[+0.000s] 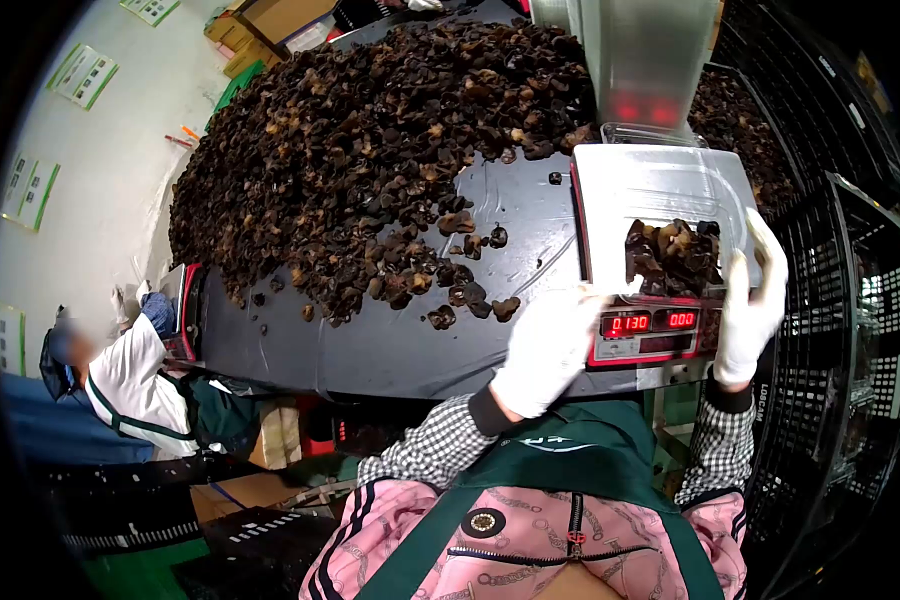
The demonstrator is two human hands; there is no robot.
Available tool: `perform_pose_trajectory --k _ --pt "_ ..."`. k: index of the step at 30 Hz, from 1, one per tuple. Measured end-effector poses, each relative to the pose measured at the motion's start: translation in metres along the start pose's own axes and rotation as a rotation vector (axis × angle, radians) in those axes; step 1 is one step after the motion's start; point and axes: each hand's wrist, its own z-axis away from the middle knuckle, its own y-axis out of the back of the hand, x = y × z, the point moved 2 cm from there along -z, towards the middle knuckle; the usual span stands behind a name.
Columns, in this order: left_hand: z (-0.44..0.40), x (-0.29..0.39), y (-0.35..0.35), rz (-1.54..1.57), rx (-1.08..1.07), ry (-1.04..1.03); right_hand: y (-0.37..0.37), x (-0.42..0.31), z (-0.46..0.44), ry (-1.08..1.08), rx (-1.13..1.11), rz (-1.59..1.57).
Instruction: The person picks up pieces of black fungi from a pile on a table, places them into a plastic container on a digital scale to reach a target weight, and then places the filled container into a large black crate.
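Observation:
Wood ear mushrooms (674, 255), dark and wet, lie in a clear plastic tray (660, 296) on the steel plate of a digital scale (660, 170). The red display reads 0.130 and 000. My left hand (550, 350), in a white glove, has its fingertips pinched at the tray's near left corner. My right hand (755, 300), also gloved, curves around the tray's right side, thumb on the near side and fingers reaching beyond it. The tray's clear rim is hard to make out there.
A large heap of wood ear mushrooms (390, 150) covers the dark table (390, 350), with loose pieces near the scale. Stacked clear trays (645, 60) stand behind it. Black crates (830, 330) line the right. At far left a co-worker (135, 380) works beside another scale (187, 310).

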Motion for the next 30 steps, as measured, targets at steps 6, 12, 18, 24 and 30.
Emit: perform_pose_trajectory --k 6,12,18,24,30 --pt "0.059 -0.086 0.006 -0.498 -0.131 0.399 -0.036 -0.065 0.075 -0.222 -0.483 -0.586" --pt "0.073 -0.108 -0.002 -0.431 0.011 0.424 -0.108 -0.045 0.160 -1.042 -0.831 -0.961" --pt "0.090 -0.109 0.013 -0.193 0.049 0.459 -0.121 -0.038 0.181 -1.336 -0.851 -1.152" --pt "0.094 -0.039 0.031 0.208 -0.144 0.354 -0.138 -0.054 0.182 -1.470 -0.716 -1.340" --pt "0.102 -0.084 0.053 -0.087 0.063 0.503 -0.131 -0.048 0.183 -1.437 -0.781 -1.226"
